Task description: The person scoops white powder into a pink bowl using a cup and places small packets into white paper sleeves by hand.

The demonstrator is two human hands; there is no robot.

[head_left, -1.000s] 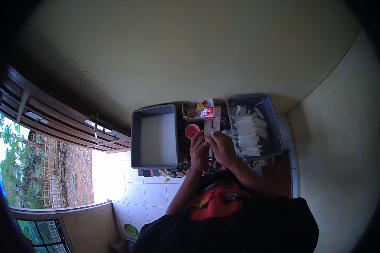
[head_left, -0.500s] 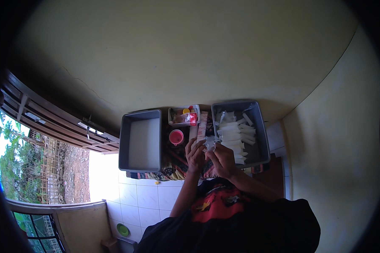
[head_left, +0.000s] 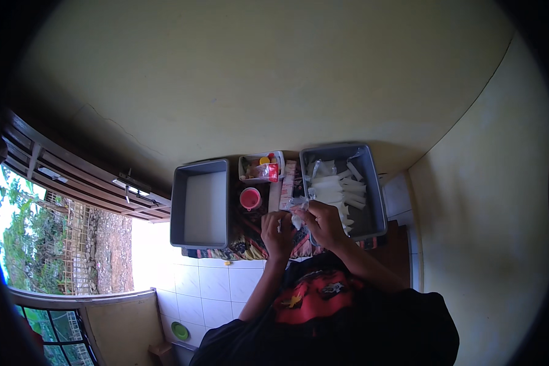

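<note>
In front of my chest my right hand [head_left: 324,224] is closed on the gathered top of a small clear plastic bag [head_left: 297,222] with something white low in it. My left hand [head_left: 277,233] is just left of the bag, its fingers curled together; whether they grip a bit of it is too small to see. To the right, a grey tub [head_left: 378,207] holds several slim white filled plastic packets [head_left: 332,190]. Left of my hands stands a pink round container [head_left: 250,198].
A second grey tub [head_left: 175,210] at the left has a white layer inside. Between the tubs are a small white basket [head_left: 244,174] with packages and long flat boxes [head_left: 288,183], on a patterned cloth [head_left: 241,247]. A green plate [head_left: 180,331] lies on the tiled floor.
My left hand has dropped a little and drawn away from my right. The bag now hangs from my right hand instead of stretching between both. The view has shifted slightly.
</note>
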